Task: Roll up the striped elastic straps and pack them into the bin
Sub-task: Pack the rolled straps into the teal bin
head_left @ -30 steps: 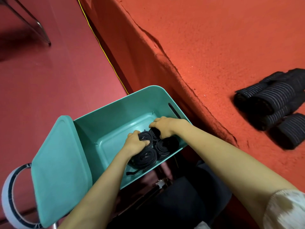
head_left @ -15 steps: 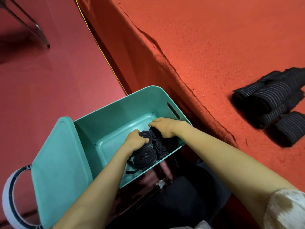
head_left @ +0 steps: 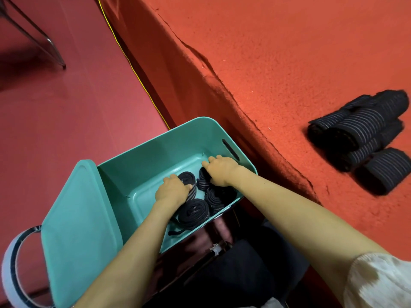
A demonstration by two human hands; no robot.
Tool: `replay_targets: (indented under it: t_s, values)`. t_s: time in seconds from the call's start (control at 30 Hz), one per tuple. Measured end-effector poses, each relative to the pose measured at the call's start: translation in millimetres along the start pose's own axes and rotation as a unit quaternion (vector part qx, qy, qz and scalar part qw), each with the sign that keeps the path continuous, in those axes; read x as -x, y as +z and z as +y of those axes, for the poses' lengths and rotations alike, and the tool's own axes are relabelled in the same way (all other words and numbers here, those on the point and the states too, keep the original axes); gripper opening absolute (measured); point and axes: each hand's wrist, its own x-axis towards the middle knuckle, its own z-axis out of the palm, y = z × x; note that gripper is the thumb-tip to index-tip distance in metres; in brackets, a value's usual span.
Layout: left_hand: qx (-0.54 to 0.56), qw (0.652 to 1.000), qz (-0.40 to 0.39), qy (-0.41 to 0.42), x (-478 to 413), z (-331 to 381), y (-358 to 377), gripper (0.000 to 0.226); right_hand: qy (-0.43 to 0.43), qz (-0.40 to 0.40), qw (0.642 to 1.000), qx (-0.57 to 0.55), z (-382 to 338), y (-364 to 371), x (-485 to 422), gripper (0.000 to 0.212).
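Apparently seated, with a pale sleeve [head_left: 378,283] on the right arm and dark trousers [head_left: 233,278] below, a person reaches both bare arms down into a teal bin [head_left: 142,165] set by the knees. The left hand [head_left: 172,190] curls its fingers over the top of a roll [head_left: 188,177] of striped strap, thumb against its side, holding it on edge on the bin floor. The right hand [head_left: 222,171] lies over a second roll [head_left: 203,182] near the bin's right wall, fingers bent across it; whether it grips or merely presses cannot be told. The packed rolls [head_left: 193,211] stand on edge nearer the camera, touching one another and those under the hands, and a loose strap end [head_left: 175,232] trails at the near wall.

The step in hand looks to be the packing itself: seating the rolls tight in the near right corner while much of the bin floor lies bare. The next move likely calls for a gentle release, so that no coil springs open, then a reach up and to the right for the rest.

The lid [head_left: 73,218] rests at the bin's left side, beside a grey ring-shaped object [head_left: 11,263] only partly in view. Above, a table [head_left: 289,52] draped in rough red cloth carries a heap [head_left: 367,130] of rolled straps, well apart from the bin and not yet packed. A yellow cord [head_left: 133,70] runs along the foot of the cloth over a red floor [head_left: 55,112], where metal legs [head_left: 40,36] stand at far left
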Motion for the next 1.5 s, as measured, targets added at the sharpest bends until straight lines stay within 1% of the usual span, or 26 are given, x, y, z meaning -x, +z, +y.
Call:
replay_targets:
  t_s: [0.07, 0.13, 0.27, 0.33, 0.47, 0.6, 0.7, 0.77, 0.83, 0.9, 0.97, 1.0, 1.03, 1.07, 1.1, 1.17, 1.23, 1.27, 1.33, 1.43, 1.5]
  values:
    - [0.027, 0.999, 0.021, -0.019, -2, 3, -1, 0.065, 0.025, 0.015, 0.999, -0.018, -1, -3, -2, 0.053]
    - [0.076, 0.996, 0.022, -0.045, -8, 6, -2, 0.07, 0.048, 0.028, 0.997, -0.044, -3, -7, -6, 0.056]
    - [0.191, 0.977, 0.016, -0.093, -20, 14, -4, 0.082, 0.104, 0.062, 0.984, -0.133, -14, -14, -19, 0.05]
    - [0.242, 0.964, 0.029, -0.107, -24, 20, -5, 0.085, 0.128, 0.079, 0.975, -0.162, -16, -16, -26, 0.048]
    - [0.24, 0.964, 0.048, -0.106, -25, 28, -12, 0.083, 0.145, 0.108, 0.968, -0.174, -15, -18, -32, 0.047]
    - [0.264, 0.957, 0.056, -0.11, -31, 26, -10, 0.09, 0.138, 0.122, 0.968, -0.168, -13, -17, -33, 0.047]
    - [0.293, 0.948, 0.046, -0.117, -34, 27, -9, 0.099, 0.13, 0.106, 0.973, -0.161, -12, -19, -32, 0.045]
    - [0.302, 0.946, 0.034, -0.112, -31, 27, -11, 0.1, 0.13, 0.086, 0.976, -0.153, -12, -20, -29, 0.046]
    - [0.277, 0.956, 0.02, -0.096, -25, 27, -15, 0.101, 0.129, 0.077, 0.979, -0.138, -12, -22, -22, 0.046]
    - [0.221, 0.972, 0.004, -0.081, -16, 24, -20, 0.096, 0.118, 0.093, 0.981, -0.119, -10, -25, -12, 0.042]
    - [0.149, 0.987, -0.02, -0.057, -1, 20, -28, 0.088, 0.077, 0.135, 0.984, -0.091, -7, -29, 0, 0.035]
    - [0.115, 0.992, -0.039, -0.047, 5, 18, -32, 0.085, 0.04, 0.142, 0.986, -0.08, -5, -31, 5, 0.032]
    - [0.083, 0.994, -0.059, -0.041, 11, 15, -34, 0.083, -0.003, 0.131, 0.988, -0.078, -2, -33, 9, 0.03]
    - [0.049, 0.995, -0.085, -0.035, 16, 13, -34, 0.083, -0.042, 0.098, 0.991, -0.085, 1, -35, 12, 0.031]
    - [0.013, 0.993, -0.116, -0.027, 22, 12, -35, 0.083, -0.072, 0.046, 0.992, -0.091, 2, -35, 15, 0.035]
    - [-0.034, 0.984, -0.177, -0.006, 34, 12, -31, 0.08, -0.102, -0.069, 0.99, -0.073, 3, -34, 18, 0.056]
    - [-0.067, 0.975, -0.211, 0.022, 41, 13, -25, 0.076, -0.112, -0.137, 0.984, -0.025, 2, -27, 18, 0.078]
    - [-0.08, 0.973, -0.216, 0.036, 42, 13, -21, 0.075, -0.118, -0.151, 0.981, -0.006, 1, -22, 18, 0.086]
    - [-0.092, 0.972, -0.209, 0.056, 42, 13, -15, 0.075, -0.133, -0.161, 0.978, 0.014, 0, -15, 18, 0.092]
    - [-0.105, 0.974, -0.185, 0.077, 41, 11, -7, 0.072, -0.145, -0.169, 0.974, 0.027, -4, -12, 16, 0.088]
    - [-0.102, 0.976, -0.171, 0.09, 41, 11, -5, 0.066, -0.14, -0.169, 0.975, 0.036, -7, -11, 14, 0.079]
